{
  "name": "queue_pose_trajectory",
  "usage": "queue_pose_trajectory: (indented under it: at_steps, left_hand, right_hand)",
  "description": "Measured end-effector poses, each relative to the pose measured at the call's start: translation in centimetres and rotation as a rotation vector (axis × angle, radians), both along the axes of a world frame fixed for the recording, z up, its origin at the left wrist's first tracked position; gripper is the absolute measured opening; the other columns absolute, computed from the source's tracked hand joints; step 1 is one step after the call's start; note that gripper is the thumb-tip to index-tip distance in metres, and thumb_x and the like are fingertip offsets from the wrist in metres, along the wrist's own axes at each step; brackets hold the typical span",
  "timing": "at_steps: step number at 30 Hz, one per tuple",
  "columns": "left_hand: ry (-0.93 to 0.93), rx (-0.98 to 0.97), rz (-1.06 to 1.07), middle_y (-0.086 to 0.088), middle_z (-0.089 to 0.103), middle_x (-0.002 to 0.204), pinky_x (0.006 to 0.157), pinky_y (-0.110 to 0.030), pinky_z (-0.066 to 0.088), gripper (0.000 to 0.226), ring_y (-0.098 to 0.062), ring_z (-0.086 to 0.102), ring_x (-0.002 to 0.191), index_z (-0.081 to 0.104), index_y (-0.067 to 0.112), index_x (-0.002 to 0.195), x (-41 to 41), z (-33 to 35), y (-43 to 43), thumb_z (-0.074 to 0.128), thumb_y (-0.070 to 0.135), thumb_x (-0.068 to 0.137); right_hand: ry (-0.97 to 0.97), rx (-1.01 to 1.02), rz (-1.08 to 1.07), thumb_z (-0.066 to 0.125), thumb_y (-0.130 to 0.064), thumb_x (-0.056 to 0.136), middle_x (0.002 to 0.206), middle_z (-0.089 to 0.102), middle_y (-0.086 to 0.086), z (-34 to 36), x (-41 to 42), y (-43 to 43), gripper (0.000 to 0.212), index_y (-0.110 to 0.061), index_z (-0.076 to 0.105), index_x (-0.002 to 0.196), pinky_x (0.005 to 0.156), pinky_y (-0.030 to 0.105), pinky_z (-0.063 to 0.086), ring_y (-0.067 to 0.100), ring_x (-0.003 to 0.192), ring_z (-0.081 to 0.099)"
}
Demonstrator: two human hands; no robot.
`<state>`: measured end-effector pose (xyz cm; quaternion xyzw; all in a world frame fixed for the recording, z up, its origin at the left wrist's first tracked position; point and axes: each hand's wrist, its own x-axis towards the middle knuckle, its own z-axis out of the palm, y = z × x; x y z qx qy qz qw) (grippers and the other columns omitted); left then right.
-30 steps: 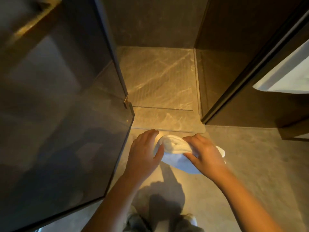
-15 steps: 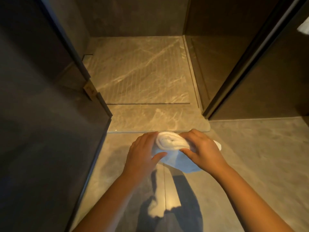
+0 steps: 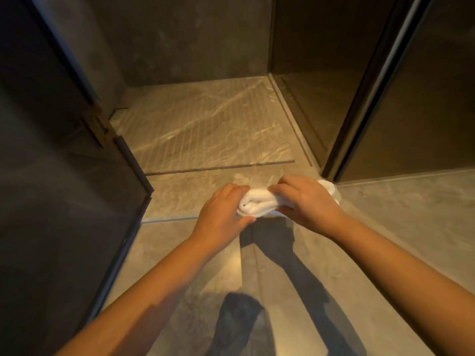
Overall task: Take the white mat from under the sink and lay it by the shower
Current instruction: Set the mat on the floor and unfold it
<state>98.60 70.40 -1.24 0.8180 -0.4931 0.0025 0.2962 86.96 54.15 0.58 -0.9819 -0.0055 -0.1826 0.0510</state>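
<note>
- The white mat (image 3: 257, 204) is rolled and bunched into a thick bundle, held in the air between both hands just above the floor at the mouth of the shower.
- Its rolled end shows at the left as soft layered folds; a further white part sticks out past the right hand near the foot of the dark frame post.
- The left hand (image 3: 221, 214) is curled around the left end of the bundle, fingers over the top and thumb below, closed on the cloth.
- The right hand (image 3: 305, 201) grips the bundle from the right side, fingers bent over its upper edge, also closed on the mat.
- Both bare forearms reach in from the lower edge of the view, the left from the bottom left, the right from the bottom right.
- Directly below the hands lies the grey stone floor (image 3: 398, 227), with dark shadows of the arms falling across it.
- Just beyond the mat a low sill (image 3: 185, 194) marks the shower entrance.
- Behind the sill is the shower floor (image 3: 205, 129), marbled stone cut with fine parallel grooves, and a narrow slot runs across its near edge.
- A dark glass door (image 3: 64, 201) stands open at the left, with a brass-coloured hinge (image 3: 99, 125) on its edge.
- A dark frame post (image 3: 359, 98) rises at the right, with a dark panel beside it.
</note>
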Motion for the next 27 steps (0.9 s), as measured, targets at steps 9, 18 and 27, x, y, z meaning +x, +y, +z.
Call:
queue_pose_trajectory:
  at_steps: [9,18,27]
  left_hand:
    - [0.013,0.055,-0.101,-0.006,0.061,0.093,0.064,-0.030,0.049,0.044,-0.022,0.055,0.084,0.058,0.015,0.099,-5.8,-11.0,5.0,0.075,0.023,0.060]
    - [0.044,0.171,-0.121,-0.007,0.059,0.095,0.065,-0.031,0.047,0.041,-0.026,0.056,0.090,0.057,0.013,0.096,-7.2,-14.5,7.0,0.076,0.018,0.060]
    - [0.128,0.352,-0.131,-0.012,0.052,0.120,0.088,-0.031,0.037,0.043,-0.030,0.048,0.111,0.052,0.007,0.113,-8.0,-18.0,8.9,0.066,0.030,0.079]
  right_hand:
    - [0.170,0.212,-0.056,0.082,-0.017,0.060,0.082,0.066,0.015,-10.9,-6.3,5.3,0.039,-0.006,0.065,0.093,0.054,0.031,0.052,0.031,0.070,0.065]
    - [0.231,0.323,-0.039,0.077,-0.022,0.070,0.093,0.064,0.020,-15.2,-8.3,6.8,0.040,-0.001,0.064,0.102,0.064,0.035,0.051,0.035,0.083,0.063]
    - [0.328,0.711,-0.515,0.071,-0.023,0.078,0.110,0.055,0.014,-19.3,-13.6,4.3,0.042,-0.007,0.057,0.115,0.078,0.026,0.043,0.022,0.091,0.056]
